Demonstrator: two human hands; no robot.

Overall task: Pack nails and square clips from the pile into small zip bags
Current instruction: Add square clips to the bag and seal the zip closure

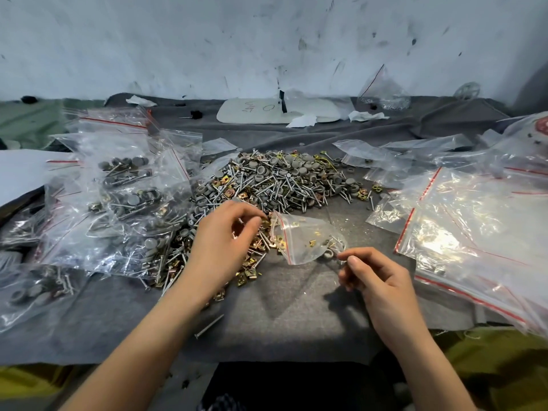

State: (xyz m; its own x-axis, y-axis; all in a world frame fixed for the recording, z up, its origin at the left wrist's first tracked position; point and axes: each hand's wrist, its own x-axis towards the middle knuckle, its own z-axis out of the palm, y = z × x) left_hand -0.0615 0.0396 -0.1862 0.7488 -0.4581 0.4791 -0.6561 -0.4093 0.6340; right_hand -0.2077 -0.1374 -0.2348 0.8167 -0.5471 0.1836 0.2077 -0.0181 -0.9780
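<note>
A pile of nails, gold square clips and grey round caps [275, 182] spreads across the grey cloth [296, 315]. A small zip bag [305, 237] with a red seal line lies open toward the pile; a few square clips, nails and a grey cap are inside. My left hand [225, 241] hovers over the clips at the bag's mouth, fingers curled, pinching something small that I cannot make out. My right hand [376, 277] pinches the bag's lower corner between thumb and forefinger.
Filled zip bags [124, 197] are heaped at the left. Empty zip bags [474, 221] are stacked at the right. A loose nail [209, 326] lies near the front. A white board [275, 111] and paper scraps sit by the back wall.
</note>
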